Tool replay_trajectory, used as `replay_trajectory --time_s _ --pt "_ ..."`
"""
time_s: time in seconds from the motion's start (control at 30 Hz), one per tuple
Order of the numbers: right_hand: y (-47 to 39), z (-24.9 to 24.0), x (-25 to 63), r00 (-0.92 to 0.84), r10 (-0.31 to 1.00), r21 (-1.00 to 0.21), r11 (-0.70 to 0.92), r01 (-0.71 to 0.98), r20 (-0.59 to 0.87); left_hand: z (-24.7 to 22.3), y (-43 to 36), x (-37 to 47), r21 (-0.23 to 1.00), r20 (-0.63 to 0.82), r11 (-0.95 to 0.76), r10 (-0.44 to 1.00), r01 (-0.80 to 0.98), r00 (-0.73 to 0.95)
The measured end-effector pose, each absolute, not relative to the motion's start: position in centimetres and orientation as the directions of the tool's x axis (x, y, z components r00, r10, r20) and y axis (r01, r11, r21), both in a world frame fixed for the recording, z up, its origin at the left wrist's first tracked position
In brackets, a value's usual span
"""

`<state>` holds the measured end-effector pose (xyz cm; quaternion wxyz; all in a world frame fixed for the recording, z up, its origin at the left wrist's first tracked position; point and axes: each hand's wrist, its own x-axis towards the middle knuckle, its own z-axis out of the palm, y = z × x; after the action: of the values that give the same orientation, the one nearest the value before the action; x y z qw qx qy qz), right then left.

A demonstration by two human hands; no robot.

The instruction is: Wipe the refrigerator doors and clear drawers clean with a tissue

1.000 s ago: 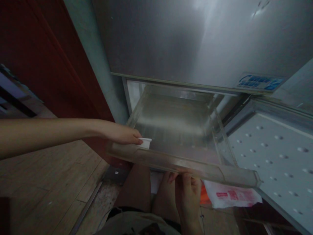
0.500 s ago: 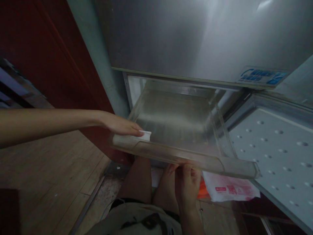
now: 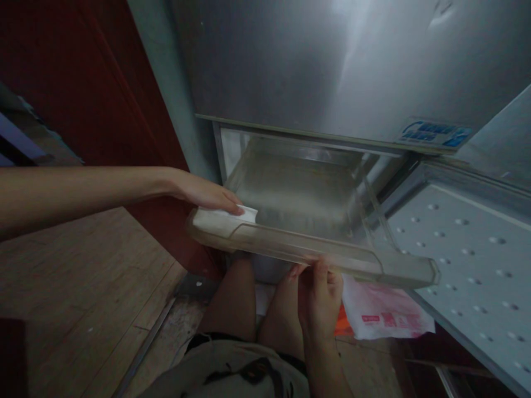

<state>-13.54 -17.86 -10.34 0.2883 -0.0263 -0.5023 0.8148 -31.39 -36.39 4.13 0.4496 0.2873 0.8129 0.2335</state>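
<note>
While reaching from the left, pinching white thing (image 3: 249, 215) with left hand (image 3: 209, 194); curling right hand (image 3: 321, 298) up, holding near edge of clear drawer (image 3: 298, 240).

Apparently a home, with a silvery fridge (image 3: 269, 61), its clear drawer (image 3: 307, 243) and plank-patterned floor (image 3: 83, 276)

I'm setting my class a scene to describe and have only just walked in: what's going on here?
A person's left hand holds a thin white sheet, paper or cloth, at the left of the front rim of a clear plastic drawer. The right hand is at the lower front edge, its exact grip unclear. The drawer stands partly out of a silver-grey, fridge-like metal cabinet, whose white, studded lower door is open on the right. A white-and-pink printed bag shows below the drawer's right end.
</note>
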Motion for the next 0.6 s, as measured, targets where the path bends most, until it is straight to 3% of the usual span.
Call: replay_trajectory --time_s 0.2,0.6 --pt "-18.2 -10.2 -13.6 -0.825 0.515 -0.831 -0.335 -0.444 0.233 4.0 -35.7 -30.6 0.65 -0.558 0.7 0.703 0.296 -0.44" --pt "-18.1 -9.9 -13.8 -0.809 0.527 -0.785 -0.373 -0.495 0.26 4.5 -36.1 -30.9 0.656 -0.592 0.726 0.665 0.207 -0.456"
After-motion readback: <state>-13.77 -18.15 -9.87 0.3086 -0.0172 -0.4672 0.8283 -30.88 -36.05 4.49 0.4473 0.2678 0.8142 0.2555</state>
